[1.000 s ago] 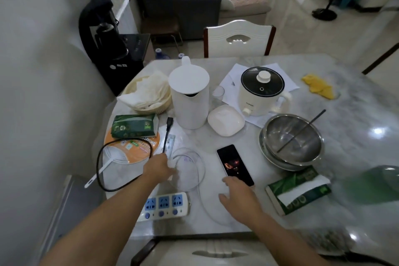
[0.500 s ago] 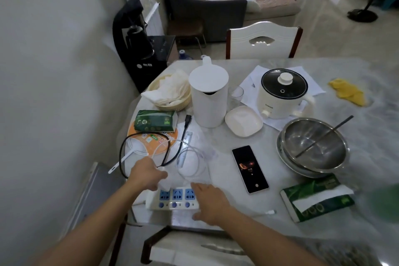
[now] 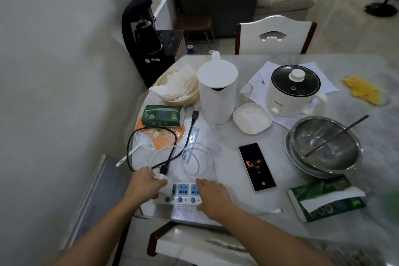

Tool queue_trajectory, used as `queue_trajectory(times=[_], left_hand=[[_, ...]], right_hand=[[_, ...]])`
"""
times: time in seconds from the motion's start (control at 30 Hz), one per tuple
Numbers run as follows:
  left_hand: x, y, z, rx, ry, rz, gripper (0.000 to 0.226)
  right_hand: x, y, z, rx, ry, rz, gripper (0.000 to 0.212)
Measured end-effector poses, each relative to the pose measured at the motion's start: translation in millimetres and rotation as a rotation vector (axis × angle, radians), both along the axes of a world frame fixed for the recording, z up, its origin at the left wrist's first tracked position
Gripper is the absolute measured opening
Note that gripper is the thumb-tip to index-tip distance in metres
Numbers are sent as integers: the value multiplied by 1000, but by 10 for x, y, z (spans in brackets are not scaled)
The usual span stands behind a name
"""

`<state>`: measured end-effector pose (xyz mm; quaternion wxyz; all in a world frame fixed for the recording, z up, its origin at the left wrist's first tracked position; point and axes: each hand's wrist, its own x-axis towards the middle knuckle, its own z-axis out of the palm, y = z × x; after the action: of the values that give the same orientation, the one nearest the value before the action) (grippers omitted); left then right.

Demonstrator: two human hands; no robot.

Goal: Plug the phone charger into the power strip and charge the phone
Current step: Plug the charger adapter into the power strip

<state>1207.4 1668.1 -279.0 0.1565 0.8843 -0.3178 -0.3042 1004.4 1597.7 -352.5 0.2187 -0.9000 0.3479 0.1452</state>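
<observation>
White plastic marked the power strip (image 3: 182, 193), which lay at the lower centre of the frame near the desk (image 3: 280, 207) edge, long axis running left to right. My left hand (image 3: 145, 185) pinched the white charger plug (image 3: 160, 177) just above the strip's left end, nearer the sockets than any other part of me. My right hand (image 3: 212, 195) rested flat on the strip's right end, fingers loosely spread, seemingly steadying it. The phone (image 3: 257, 166) lay screen-up to the right of the strip, apart from both hands. White cable (image 3: 194, 162) coiled just above the strip, its free end (image 3: 277, 210) lying at lower right. A black cord (image 3: 151, 151) looped close to the plug and could obstruct seating.
</observation>
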Motion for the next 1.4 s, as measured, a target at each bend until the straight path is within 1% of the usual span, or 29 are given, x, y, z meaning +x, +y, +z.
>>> queue_trajectory(times=[0.17, 0.3, 0.5, 0.63, 0.77, 0.8, 0.93, 1.0, 1.07, 1.17, 1.3, 1.4], left_hand=[[11, 53, -12, -40, 43, 64, 30], [-32, 115, -14, -91, 31, 94, 31], [-139, 174, -31, -145, 64, 86, 28], [-180, 166, -32, -100, 59, 59, 38], [-135, 170, -68, -73, 112, 10, 21], [-122, 164, -73, -57, 115, -6, 20], [-167, 76, -77, -17, 70, -65, 21], [-191, 0, -73, -3, 60, -73, 26], [-174, -63, -71, 15, 110, -29, 29], [-131, -108, -64, 23, 199, 49, 25], [-137, -56, -92, 52, 267, 72, 23], [-127, 22, -137, 25, 327, 115, 24]], right_hand=[[-7, 5, -7, 30, -11, -22, 81], [-4, 11, -15, 53, -24, -37, 80], [8, -6, -2, 61, -18, -40, 80], [14, 0, -7, 56, -12, -32, 82], [15, 7, -26, 56, -18, -35, 83], [13, 11, -29, 52, -22, -38, 82], [7, 18, -40, 47, -42, -56, 80], [11, 21, -51, 41, -52, -62, 80], [18, 30, -66, 36, -55, -62, 79], [28, 34, -79, 21, -51, -58, 77], [14, 35, -111, 18, -81, -64, 73], [12, 36, -134, 21, -91, -66, 75]])
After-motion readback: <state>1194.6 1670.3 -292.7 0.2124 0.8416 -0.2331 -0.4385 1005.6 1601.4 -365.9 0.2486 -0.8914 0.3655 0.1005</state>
